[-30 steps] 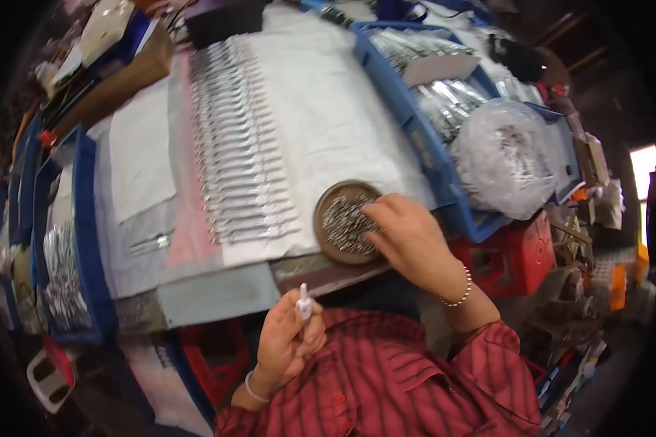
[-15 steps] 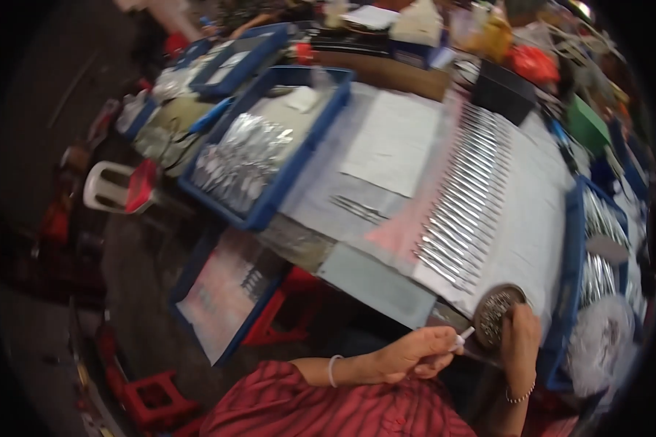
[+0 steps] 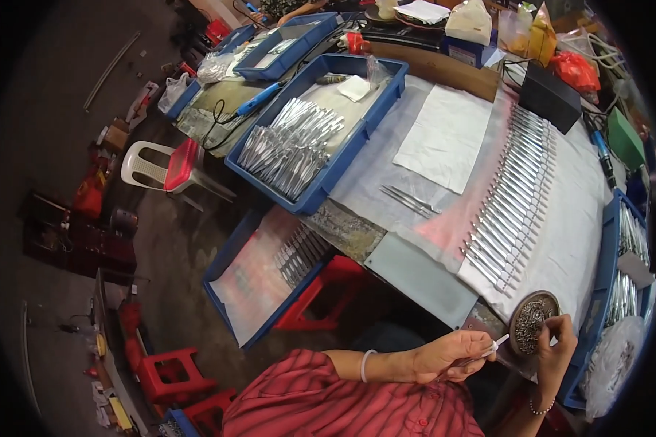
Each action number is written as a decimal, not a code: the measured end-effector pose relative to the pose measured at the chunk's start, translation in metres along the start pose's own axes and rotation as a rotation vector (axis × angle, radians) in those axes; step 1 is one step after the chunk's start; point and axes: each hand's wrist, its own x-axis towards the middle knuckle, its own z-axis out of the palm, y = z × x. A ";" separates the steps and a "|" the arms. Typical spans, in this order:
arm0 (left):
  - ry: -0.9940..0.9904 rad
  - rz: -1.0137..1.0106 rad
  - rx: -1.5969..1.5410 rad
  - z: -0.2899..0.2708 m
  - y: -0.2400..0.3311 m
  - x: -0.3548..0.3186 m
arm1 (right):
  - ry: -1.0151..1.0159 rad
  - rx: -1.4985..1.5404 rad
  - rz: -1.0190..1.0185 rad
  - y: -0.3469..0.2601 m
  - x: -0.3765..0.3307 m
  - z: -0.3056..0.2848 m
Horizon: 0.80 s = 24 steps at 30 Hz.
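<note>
Beside the round dish of small metal parts at the near table edge, the left hand is pinched shut on a thin white-tipped tool, while the right hand rests its closed fingertips on the dish rim, seemingly mid-pick; next likely needs one small part brought to the tip.

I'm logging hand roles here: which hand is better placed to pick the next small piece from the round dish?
Right. The right hand already touches the round dish, while the left hand holds a small white-tipped tool.
</note>
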 end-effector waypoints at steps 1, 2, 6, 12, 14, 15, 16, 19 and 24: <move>-0.008 0.001 -0.002 -0.001 -0.001 0.001 | 0.033 0.065 0.004 0.000 -0.001 -0.001; -0.017 -0.001 -0.005 -0.001 -0.003 0.001 | 0.068 0.129 0.010 0.001 -0.003 -0.003; 0.012 -0.038 -0.026 -0.005 -0.004 0.005 | 0.086 0.485 0.218 -0.001 -0.016 -0.007; 0.118 -0.056 -0.180 -0.018 0.006 0.004 | -0.281 0.856 0.246 -0.028 -0.015 0.009; 0.060 -0.028 -0.220 -0.018 0.006 0.007 | -0.408 1.073 0.284 -0.030 -0.014 0.015; 0.078 -0.050 -0.246 -0.016 0.004 0.008 | -0.454 1.087 0.297 -0.029 -0.014 0.016; 0.103 -0.055 -0.261 -0.016 0.003 0.009 | -0.463 1.085 0.285 -0.030 -0.013 0.020; 0.097 -0.093 -0.261 -0.016 0.001 0.012 | -0.506 1.112 0.308 -0.030 -0.013 0.025; 0.102 -0.049 -0.202 -0.015 -0.002 0.011 | -0.454 1.098 0.279 -0.033 -0.015 0.028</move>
